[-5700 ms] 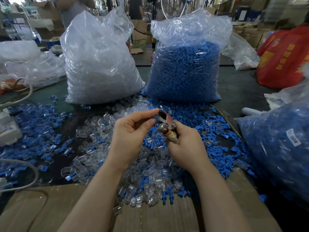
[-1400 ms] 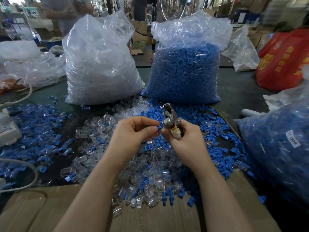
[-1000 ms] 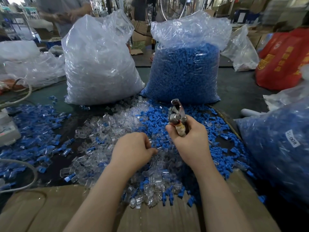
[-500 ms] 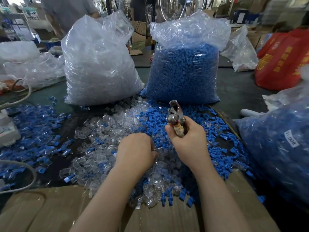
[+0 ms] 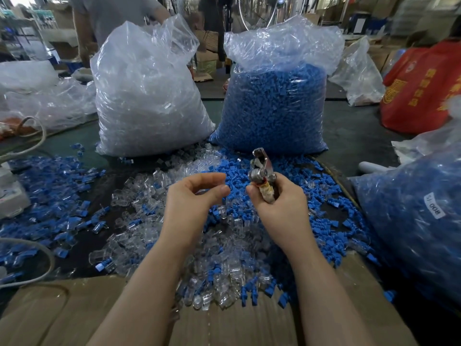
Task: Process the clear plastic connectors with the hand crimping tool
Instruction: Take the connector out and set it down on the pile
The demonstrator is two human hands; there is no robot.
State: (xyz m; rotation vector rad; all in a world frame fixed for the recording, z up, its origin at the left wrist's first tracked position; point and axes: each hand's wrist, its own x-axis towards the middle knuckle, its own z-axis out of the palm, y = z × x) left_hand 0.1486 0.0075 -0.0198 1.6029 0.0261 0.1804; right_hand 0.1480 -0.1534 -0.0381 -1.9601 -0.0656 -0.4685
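My right hand [image 5: 282, 211] grips the hand crimping tool [image 5: 261, 168] by its wrapped handle, with the metal jaws pointing up and away. My left hand [image 5: 192, 208] hovers just left of the tool, above the pile. Its fingers and thumb are curled around a small clear connector [image 5: 205, 191] that barely shows. A heap of loose clear plastic connectors [image 5: 149, 211] mixed with blue caps [image 5: 321, 196] covers the table under both hands.
Behind the heap stand a big bag of clear connectors [image 5: 149, 96] and a bag of blue caps [image 5: 274, 106]. Another blue-filled bag [image 5: 411, 216] sits at right, and a red bag [image 5: 421, 86] far right. Cardboard [image 5: 224, 325] lines the near edge. A person [image 5: 112, 16] stands behind.
My left hand has lifted out of the pile, where it was pressed down half a second ago, and come up beside the tool. The tool in my right hand has barely shifted.
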